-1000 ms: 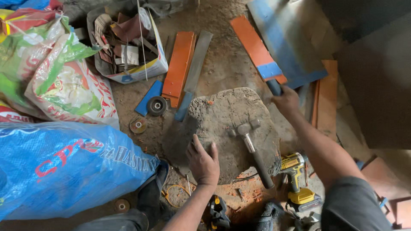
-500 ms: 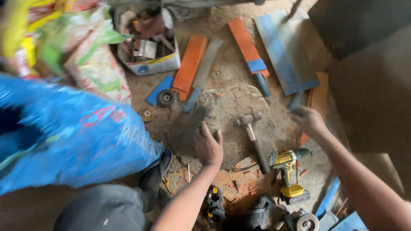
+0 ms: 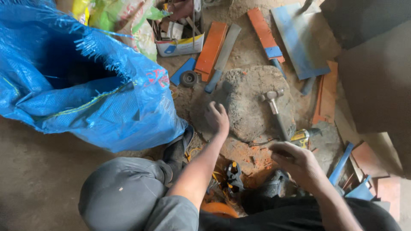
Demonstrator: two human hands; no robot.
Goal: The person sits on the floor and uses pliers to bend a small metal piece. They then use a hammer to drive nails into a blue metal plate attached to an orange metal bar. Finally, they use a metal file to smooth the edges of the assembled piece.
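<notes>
Head view: we crouch over a flat grey stone (image 3: 257, 102), our left hand (image 3: 217, 117) resting loosely spread on its near-left edge and holding nothing. Our right hand (image 3: 295, 160), half a second ago out beyond the stone's right side, is now drawn in just below it, fingers curled, apparently empty. A hammer (image 3: 274, 109) lies untouched on the stone, a yellow drill (image 3: 305, 136) at its lower right.

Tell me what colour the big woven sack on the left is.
Blue; the woven sack shows clearly in the head view.
</notes>
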